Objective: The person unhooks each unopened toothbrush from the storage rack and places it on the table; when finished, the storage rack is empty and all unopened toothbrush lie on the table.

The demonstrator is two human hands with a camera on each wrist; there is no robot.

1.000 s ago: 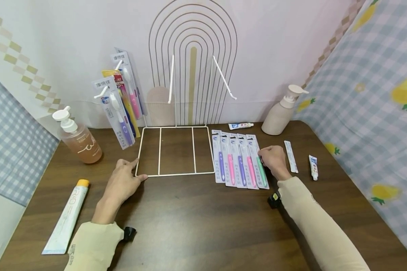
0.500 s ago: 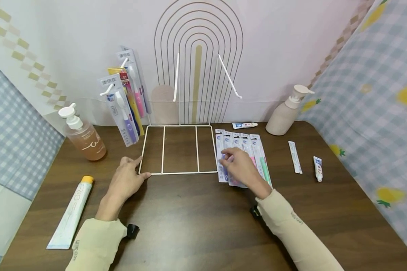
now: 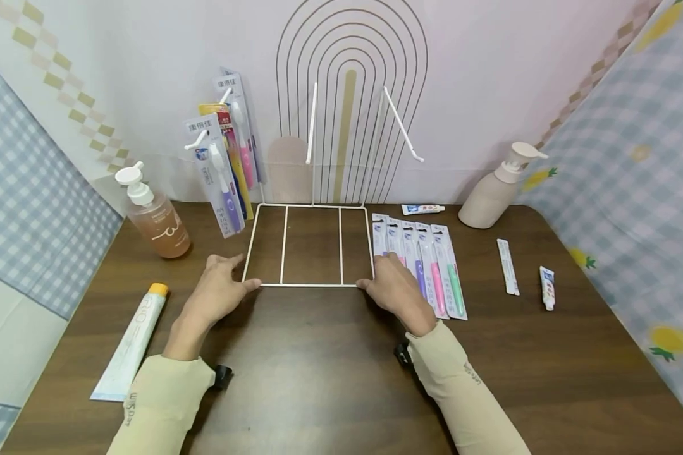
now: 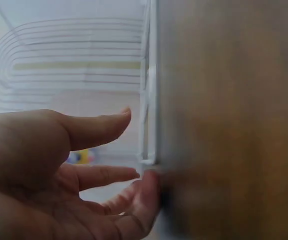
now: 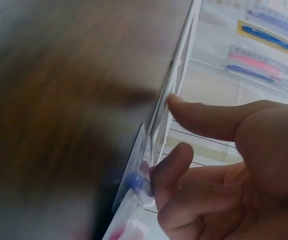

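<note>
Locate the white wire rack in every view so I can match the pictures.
Head: white wire rack stands centre on the table, its base frame between the left hand and right hand.
Left wrist: blurred white bars run vertically, centre, past the fingertips.
Right wrist: white bars slant down from top right-centre, by the thumb.
Shared landmark: the rack's front corners.

I am at a small staged shop-style display corner on a dark wooden table (image 3: 330, 373). At 12 o'clock a white wire rack (image 3: 313, 243) stands against a pink arch-printed backdrop (image 3: 478, 69), with packaged toothbrushes (image 3: 227, 151) hanging at 11 o'clock. Gingham cloth (image 3: 643, 158) walls off 3 o'clock, and 2 pump bottles (image 3: 156, 215) flank the rack.
</note>
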